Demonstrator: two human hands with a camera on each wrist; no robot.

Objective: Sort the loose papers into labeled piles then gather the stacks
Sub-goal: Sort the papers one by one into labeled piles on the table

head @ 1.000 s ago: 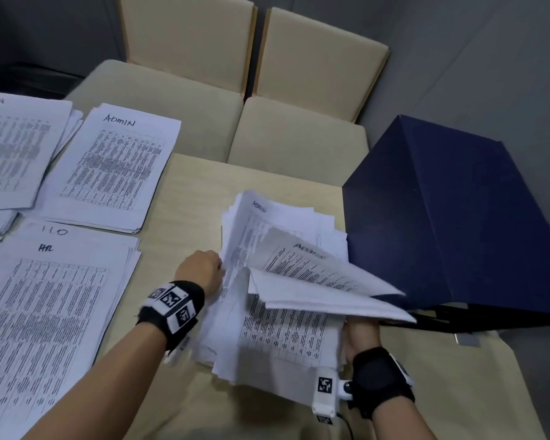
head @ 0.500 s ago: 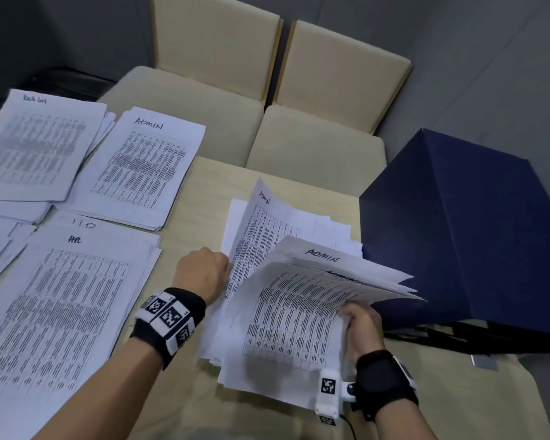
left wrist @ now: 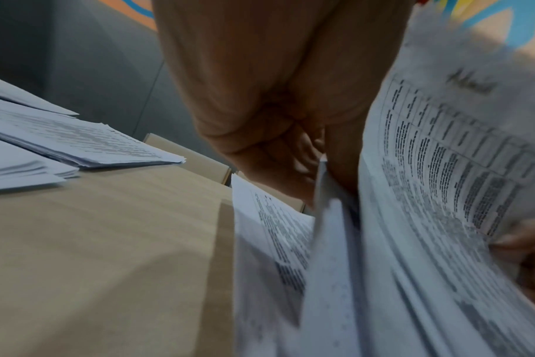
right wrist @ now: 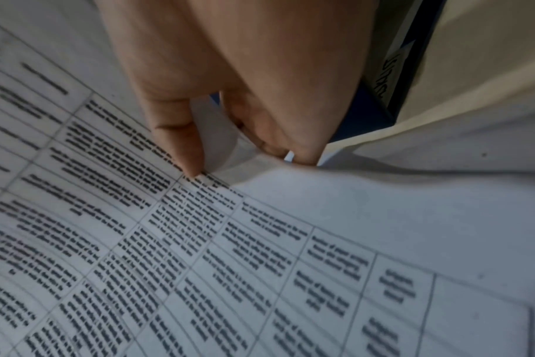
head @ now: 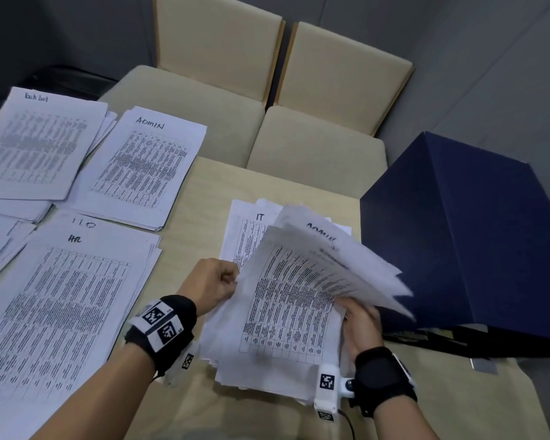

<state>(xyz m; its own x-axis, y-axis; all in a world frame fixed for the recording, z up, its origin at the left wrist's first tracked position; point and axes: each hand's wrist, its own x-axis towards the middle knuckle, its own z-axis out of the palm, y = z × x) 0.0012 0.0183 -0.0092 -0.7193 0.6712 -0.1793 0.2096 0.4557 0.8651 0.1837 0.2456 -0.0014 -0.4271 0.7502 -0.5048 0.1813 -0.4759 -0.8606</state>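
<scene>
Pinching loose papers [head: 286,300], right hand [head: 361,325] and left hand [head: 211,282].

We wear a black wrist strap [head: 169,325] on our bare left forearm, with white blocks printed in black square codes. Our right wrist carries a matching black strap [head: 383,377], a white coded camera block [head: 327,392] and a thin dark cable [head: 350,423].

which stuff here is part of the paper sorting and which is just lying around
Part of the job:
- unsorted stack, held by left hand and right hand
- ADMIN pile
- HR pile
- IT sheet

Just lying about:
- blue box
- two chairs
</scene>
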